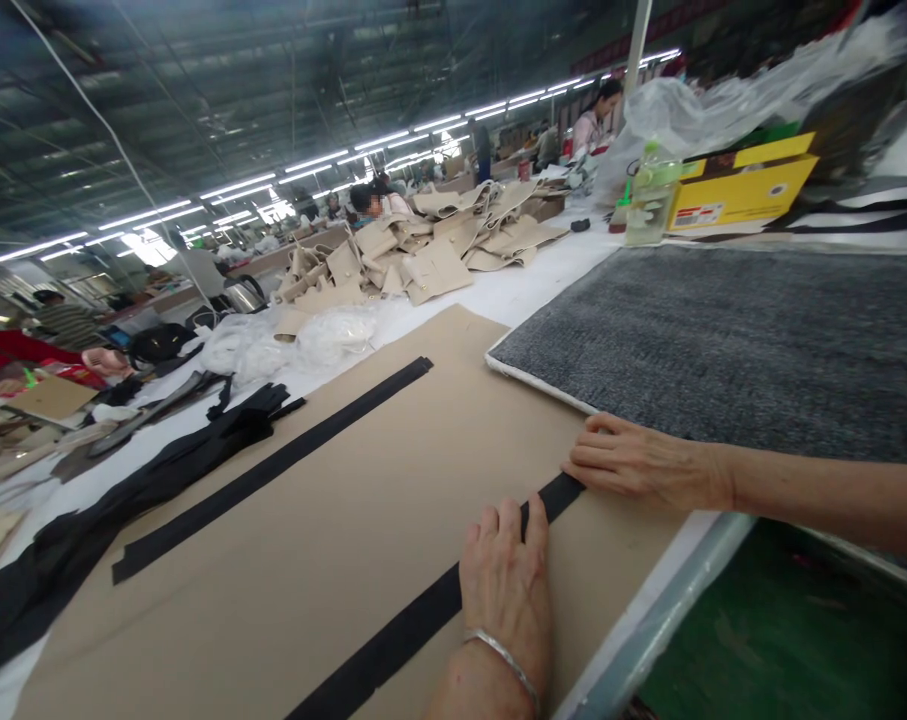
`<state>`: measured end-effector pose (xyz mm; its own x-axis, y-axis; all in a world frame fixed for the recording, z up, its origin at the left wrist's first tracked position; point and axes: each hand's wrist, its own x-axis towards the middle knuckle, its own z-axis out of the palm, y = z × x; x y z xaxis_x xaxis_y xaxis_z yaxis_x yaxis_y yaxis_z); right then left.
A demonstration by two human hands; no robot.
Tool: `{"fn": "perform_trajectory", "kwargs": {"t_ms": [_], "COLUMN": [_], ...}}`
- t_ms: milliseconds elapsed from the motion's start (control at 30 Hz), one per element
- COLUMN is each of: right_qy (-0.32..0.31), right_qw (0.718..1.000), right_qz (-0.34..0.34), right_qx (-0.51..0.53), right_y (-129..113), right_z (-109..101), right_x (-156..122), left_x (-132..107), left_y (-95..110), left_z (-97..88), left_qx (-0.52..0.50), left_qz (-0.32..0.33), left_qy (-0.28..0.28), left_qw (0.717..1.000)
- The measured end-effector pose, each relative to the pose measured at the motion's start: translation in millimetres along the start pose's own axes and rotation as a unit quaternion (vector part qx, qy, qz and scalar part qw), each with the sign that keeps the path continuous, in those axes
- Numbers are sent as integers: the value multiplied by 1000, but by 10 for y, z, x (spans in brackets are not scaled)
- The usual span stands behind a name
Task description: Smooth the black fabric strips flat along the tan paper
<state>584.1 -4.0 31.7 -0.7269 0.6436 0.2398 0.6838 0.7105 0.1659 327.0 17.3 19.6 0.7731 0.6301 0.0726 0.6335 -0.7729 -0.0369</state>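
A long black strip (415, 626) lies on a large beige sheet (333, 520). My left hand (507, 575), with a silver bangle at the wrist, rests palm down across this strip, its fingers spread over it. My right hand (640, 465) is at the strip's far end, fingers bent together and pressed down on it; the fingertips are partly hidden. A second black strip (273, 465) lies roughly parallel, farther left on the same sheet, untouched by either hand.
A dark grey padded board (730, 330) with a white edge is beside my right hand. Beige cut pieces (430, 245) are heaped farther back. Black fabric strips (145, 470) lie left. A plastic bottle (652, 195) and yellow box (745, 185) stand at the back right.
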Motion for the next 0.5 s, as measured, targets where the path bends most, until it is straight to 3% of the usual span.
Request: {"fn": "perform_trajectory", "kwargs": {"t_ms": [167, 333, 500], "right_qy": [47, 48, 69], "right_qw": [996, 991, 973], "right_qz": [68, 116, 204], "right_qx": [-44, 38, 82], "right_y": [-114, -385, -389], "right_z": [-73, -70, -19], "right_x": [86, 285, 212], "left_x": [-30, -86, -134], "left_y": [31, 51, 42], "left_z": [37, 51, 70], "left_qx": [-1, 0, 7], "left_qz": [-2, 2, -9], "left_qy": [28, 50, 51], "left_qw": [1000, 999, 999]}}
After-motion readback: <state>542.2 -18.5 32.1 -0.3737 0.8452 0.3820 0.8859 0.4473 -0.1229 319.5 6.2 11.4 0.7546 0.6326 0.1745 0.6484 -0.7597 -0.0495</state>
